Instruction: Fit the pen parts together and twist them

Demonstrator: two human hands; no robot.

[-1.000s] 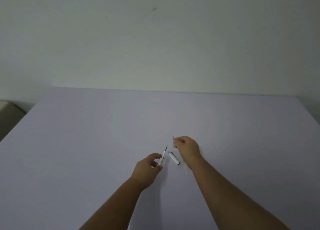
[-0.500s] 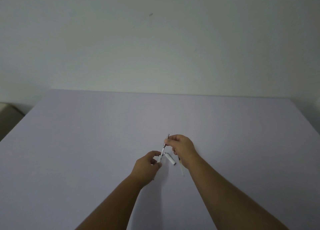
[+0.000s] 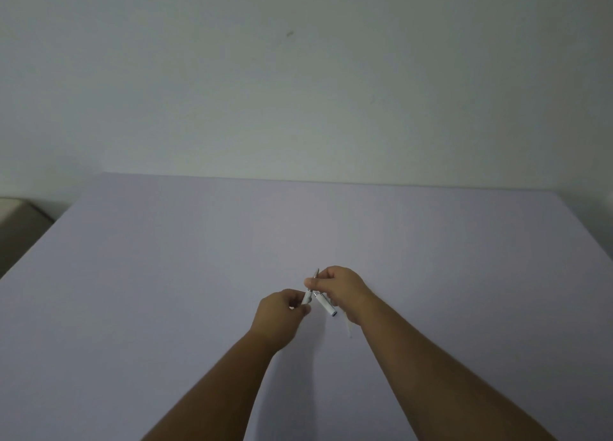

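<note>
My left hand [image 3: 280, 311] grips the lower end of a white pen barrel [image 3: 307, 297] that points up and away. My right hand [image 3: 341, 289] pinches a thin grey tip piece [image 3: 314, 276] at the barrel's upper end, the two parts meeting between my hands. A short white pen cap [image 3: 325, 304] lies on the table just below my right hand. A thin pale stick [image 3: 347, 328] lies on the table under my right wrist, mostly hidden.
The pale lilac table [image 3: 166, 291] spreads wide on all sides, ending at a plain wall at the back. A beige object [image 3: 13, 208] sits off the table's left edge.
My right hand has carried the thin tip piece left to the barrel held in my left hand; the hands have come together. The cap has stayed on the table.
</note>
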